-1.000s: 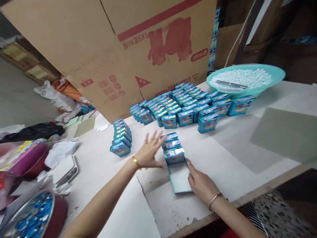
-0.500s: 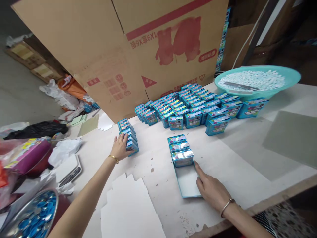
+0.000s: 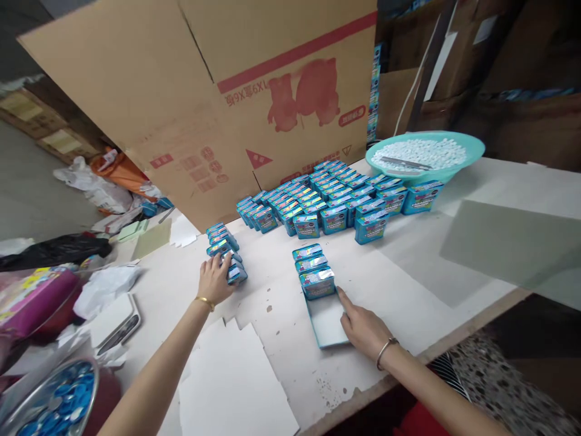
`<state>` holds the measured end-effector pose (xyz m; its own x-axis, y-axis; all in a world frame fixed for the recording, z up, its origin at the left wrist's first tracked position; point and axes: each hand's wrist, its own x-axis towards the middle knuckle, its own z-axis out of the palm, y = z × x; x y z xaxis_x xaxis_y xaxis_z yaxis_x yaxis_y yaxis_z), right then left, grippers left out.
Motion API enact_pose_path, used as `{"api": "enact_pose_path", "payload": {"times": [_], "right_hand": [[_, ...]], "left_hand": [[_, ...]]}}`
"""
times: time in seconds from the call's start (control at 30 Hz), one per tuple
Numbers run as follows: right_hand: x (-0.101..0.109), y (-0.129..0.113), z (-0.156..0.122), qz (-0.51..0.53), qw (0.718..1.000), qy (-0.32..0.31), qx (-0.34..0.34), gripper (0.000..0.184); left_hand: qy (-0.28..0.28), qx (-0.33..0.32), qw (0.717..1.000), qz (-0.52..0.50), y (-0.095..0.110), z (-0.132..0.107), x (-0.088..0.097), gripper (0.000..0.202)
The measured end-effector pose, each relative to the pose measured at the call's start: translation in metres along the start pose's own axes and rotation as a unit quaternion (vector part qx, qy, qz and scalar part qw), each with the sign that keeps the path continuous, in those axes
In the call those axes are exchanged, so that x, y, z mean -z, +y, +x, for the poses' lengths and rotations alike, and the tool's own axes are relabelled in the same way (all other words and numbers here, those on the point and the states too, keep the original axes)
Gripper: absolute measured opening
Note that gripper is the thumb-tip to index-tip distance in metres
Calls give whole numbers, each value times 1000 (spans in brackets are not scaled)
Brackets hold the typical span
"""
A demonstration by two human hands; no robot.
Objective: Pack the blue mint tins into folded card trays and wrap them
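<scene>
On the left of the table, my left hand (image 3: 216, 280) curls its fingers over the near end of a short row of blue candy tins (image 3: 222, 233). The tins in its grasp (image 3: 235, 269) are partly hidden by the fingers. My right hand (image 3: 365, 329) grips the right side of a shallow blue-edged tray box (image 3: 327, 321), index finger along its rim and thumb out of sight. Three blue tins (image 3: 313, 274) stand in the far part of the tray; its near part shows a bare white bottom.
Several blue tins (image 3: 336, 219) stand in rows before a large cardboard carton (image 3: 190, 121). A turquoise basin (image 3: 474, 151) of white candies is at the back right. Flat white card sheets (image 3: 231, 381) lie in front; a bowl of blue lids (image 3: 93, 393) sits lower left.
My left hand has drawn the nearest tins slightly toward me, and a gap shows between them and the rest of the row. My right hand stays at the tray. The view has shifted.
</scene>
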<state>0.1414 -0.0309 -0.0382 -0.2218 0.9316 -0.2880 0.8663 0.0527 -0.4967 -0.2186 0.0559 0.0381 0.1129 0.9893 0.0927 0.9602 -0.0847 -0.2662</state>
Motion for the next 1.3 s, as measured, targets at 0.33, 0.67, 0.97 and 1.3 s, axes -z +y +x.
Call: {"api": "enact_pose_path", "payload": {"times": [0.33,0.67,0.97,1.3], "right_hand": [[2,2,3,-3,1000,8,22,63],[12,2,-12,-15,998,19,52,63],[0,19,-17,72,988,44,130,55],[11,19,-28,50,982,62,172,53]], "left_hand": [[-86,78,993,-36,-6,24,19,108],[33,-63,826,-559,110,-81,73,114],[11,-211,941,-266,170,-72,75,97],[-40,-193,979,-57,204,-66,105,86]]}}
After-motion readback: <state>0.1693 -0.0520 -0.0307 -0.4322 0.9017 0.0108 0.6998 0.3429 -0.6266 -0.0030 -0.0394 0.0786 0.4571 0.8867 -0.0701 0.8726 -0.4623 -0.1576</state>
